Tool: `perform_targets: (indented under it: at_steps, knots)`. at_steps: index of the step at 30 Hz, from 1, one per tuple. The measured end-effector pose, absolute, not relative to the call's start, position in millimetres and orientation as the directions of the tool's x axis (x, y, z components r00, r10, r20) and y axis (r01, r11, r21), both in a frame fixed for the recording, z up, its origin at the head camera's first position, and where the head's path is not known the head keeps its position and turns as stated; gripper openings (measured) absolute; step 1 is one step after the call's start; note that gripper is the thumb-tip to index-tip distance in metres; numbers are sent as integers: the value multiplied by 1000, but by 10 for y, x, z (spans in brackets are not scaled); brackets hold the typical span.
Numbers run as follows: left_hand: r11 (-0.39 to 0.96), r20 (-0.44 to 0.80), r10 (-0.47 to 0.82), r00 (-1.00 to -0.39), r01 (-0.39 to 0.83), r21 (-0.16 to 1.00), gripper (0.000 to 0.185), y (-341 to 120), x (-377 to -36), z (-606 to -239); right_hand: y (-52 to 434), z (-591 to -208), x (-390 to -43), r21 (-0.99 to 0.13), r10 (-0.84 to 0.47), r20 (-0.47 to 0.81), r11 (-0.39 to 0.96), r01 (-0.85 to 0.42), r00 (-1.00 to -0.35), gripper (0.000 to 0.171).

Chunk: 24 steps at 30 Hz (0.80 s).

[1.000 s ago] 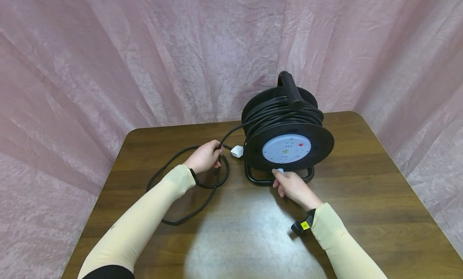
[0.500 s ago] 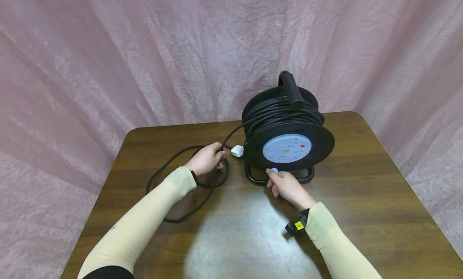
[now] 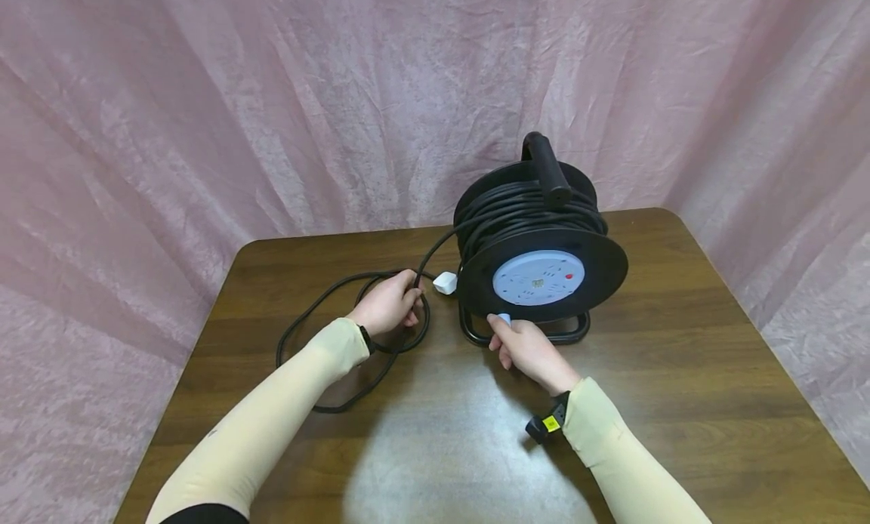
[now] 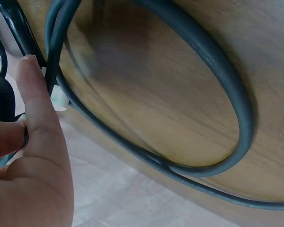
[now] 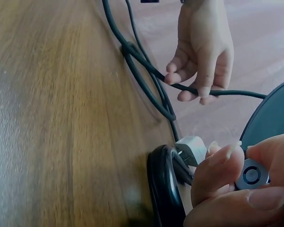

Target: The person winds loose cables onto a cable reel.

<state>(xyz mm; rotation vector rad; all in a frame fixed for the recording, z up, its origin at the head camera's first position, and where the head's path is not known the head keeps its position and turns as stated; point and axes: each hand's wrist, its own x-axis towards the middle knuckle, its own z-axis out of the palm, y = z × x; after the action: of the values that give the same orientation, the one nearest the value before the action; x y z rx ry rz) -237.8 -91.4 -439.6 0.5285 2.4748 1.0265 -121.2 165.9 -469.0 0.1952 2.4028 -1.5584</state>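
Reel (image 3: pixel 541 239) toward far edge of bench (image 3: pixel 680 350), right of middle; likely heavy, rigid. My right hand (image 3: pixel 530 351) pinches its knob (image 5: pixel 252 175), sensible hold; my left hand (image 3: pixel 389 303) pinches cable (image 4: pixel 246 120), probably springy.

I see the reel (image 3: pixel 537 241) black | socket plate (image 3: pixel 530 286) pale blue, its dot (image 3: pixel 569 276) red | cable (image 4: pixel 226 75) black, bluish on my left wrist view | knob (image 3: pixel 504 318) pale blue | plug (image 3: pixel 445 283) white | table (image 3: pixel 680 343) brown, streaked darker along the grain | curtain (image 3: pixel 408 116) mottled pink | sleeves (image 3: pixel 272 418) cream | wrist label (image 3: pixel 550 423) yellow
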Motion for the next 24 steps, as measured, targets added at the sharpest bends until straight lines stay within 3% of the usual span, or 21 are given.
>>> perform_targets:
  at_steps: [13, 24]
  knots:
    - [702, -259, 469, -845, 178, 689, 23, -905, -2345, -4389, 1537, -4608, -1259, -871, -41, -364, 370, 325, -930, 71]
    - [694, -223, 462, -859, 193, 693, 23, -913, -2345, -4410, 1428, -4541, -1252, -907, -70, -296, 334, 257, -953, 60]
